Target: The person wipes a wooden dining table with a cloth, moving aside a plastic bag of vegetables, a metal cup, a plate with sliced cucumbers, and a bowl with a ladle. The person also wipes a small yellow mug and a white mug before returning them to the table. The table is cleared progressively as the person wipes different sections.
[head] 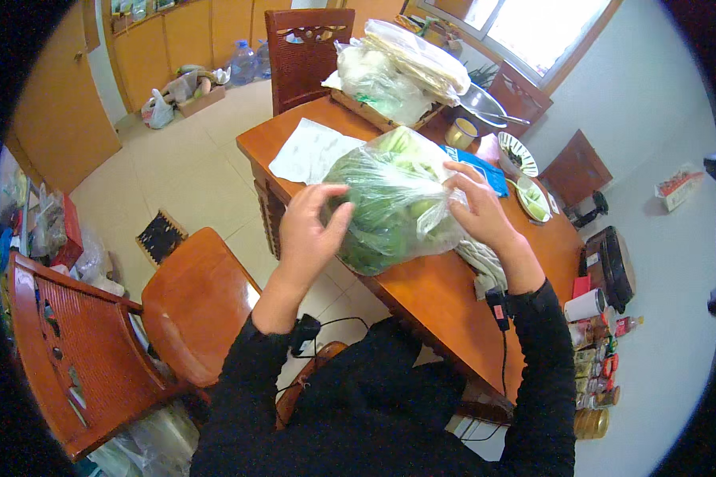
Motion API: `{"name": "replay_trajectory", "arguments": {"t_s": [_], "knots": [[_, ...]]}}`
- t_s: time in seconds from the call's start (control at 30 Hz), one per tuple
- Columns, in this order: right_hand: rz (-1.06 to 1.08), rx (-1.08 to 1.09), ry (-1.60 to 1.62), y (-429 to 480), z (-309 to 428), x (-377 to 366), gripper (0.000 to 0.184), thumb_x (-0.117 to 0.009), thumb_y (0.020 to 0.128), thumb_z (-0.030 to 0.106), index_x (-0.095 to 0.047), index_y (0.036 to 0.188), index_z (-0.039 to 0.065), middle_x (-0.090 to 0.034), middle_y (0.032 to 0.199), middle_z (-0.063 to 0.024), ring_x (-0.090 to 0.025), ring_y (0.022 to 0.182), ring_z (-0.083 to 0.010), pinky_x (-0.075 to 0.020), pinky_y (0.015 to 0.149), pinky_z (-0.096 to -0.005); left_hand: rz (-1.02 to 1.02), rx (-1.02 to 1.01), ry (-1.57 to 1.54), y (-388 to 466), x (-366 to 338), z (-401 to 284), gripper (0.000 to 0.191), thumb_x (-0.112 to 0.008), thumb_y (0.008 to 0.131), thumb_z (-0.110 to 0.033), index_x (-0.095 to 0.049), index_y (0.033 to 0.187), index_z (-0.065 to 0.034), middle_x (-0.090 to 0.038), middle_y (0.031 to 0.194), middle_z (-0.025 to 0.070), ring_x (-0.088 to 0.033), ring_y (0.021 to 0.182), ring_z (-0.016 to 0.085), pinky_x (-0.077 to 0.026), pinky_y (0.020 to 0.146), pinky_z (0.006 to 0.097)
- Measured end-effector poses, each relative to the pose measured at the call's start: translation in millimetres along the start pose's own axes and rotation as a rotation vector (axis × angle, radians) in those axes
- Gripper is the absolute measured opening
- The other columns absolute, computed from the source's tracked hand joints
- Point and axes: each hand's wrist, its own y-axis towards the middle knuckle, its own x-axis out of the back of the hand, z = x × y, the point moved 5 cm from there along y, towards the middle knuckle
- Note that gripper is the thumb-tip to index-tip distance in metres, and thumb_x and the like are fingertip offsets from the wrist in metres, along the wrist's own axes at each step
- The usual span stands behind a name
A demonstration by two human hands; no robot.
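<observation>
A clear plastic bag (388,208) full of leafy green vegetables rests on the near-left edge of the wooden table (453,298), partly overhanging it. Its gathered neck faces right, with a loose white end of plastic hanging there. My right hand (480,208) has its fingers curled on that gathered plastic. At the bag's left side is my left hand (313,226), thumb and fingers apart, the fingertips close to the plastic; whether they touch is unclear. Behind the bag lies a white paper sheet (310,149). A blue packet (483,170) sits beyond my right hand.
A box (367,113) of bagged food, an enamel mug (461,133), a metal bowl (483,104) and a plate of cut greens (532,201) occupy the far side. A cloth (483,262) lies by my right forearm. Several jars (590,369) line the right edge. A wooden chair (197,304) stands left.
</observation>
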Motion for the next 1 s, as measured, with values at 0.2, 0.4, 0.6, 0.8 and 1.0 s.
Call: {"name": "replay_trajectory", "arguments": {"t_s": [0.2,0.4,0.6,0.8,1.0], "knots": [[-0.011,-0.133,0.141,-16.7,3.8,-8.3,0.022,-0.053,0.081,0.008,-0.058,0.102,0.004,-0.045,0.133,-0.0198,-0.044,0.122,-0.0347,-0.0347,0.100,-0.0387,0.362,-0.339,0.498,13.9,-65.7,-53.1,0.047,-0.069,0.073,-0.033,-0.060,0.111,-0.0077,-0.052,0.125,0.0122,-0.045,0.119,0.032,-0.031,0.101,0.0493],[-0.109,-0.150,0.091,-81.6,-4.3,12.8,0.043,-0.061,0.080,0.015,-0.054,0.123,0.013,-0.047,0.131,-0.0197,-0.044,0.121,-0.0376,-0.0346,0.102,-0.0409,0.176,-0.394,0.624,-22.8,-56.6,-46.2,0.050,-0.070,0.072,-0.029,-0.059,0.117,-0.0102,-0.048,0.130,0.0134,-0.038,0.125,0.036,-0.025,0.102,0.0525],[0.229,-0.496,-0.418,-175.4,-62.3,8.8,0.064,-0.069,0.073,0.035,-0.047,0.130,0.020,-0.043,0.135,-0.0180,-0.034,0.128,-0.0382,-0.0308,0.103,-0.0470,0.221,-0.454,0.368,-110.5,-67.6,-38.5,0.042,-0.068,0.072,-0.021,-0.061,0.113,-0.0142,-0.046,0.132,0.0121,-0.033,0.128,0.035,-0.019,0.104,0.0515],[0.162,-0.592,-0.299,-209.1,-91.7,10.3,0.042,-0.061,0.081,0.030,-0.055,0.119,0.012,-0.058,0.109,-0.0108,-0.056,0.099,-0.0307,-0.0470,0.080,-0.0411,0.302,-0.342,0.242,-145.8,-107.5,-38.7,0.038,-0.068,0.071,-0.014,-0.063,0.108,-0.0180,-0.046,0.133,0.0120,-0.035,0.126,0.036,-0.023,0.103,0.0544],[-0.394,-0.703,-0.193,-251.5,-104.1,99.4,0.031,-0.057,0.085,0.021,-0.061,0.110,0.002,-0.062,0.104,-0.0167,-0.058,0.099,-0.0303,-0.0449,0.086,-0.0363,0.362,-0.356,0.214,-149.9,-122.4,-42.1,0.033,-0.067,0.072,-0.012,-0.064,0.105,-0.0172,-0.047,0.131,0.0126,-0.035,0.125,0.039,-0.025,0.101,0.0560]]}}
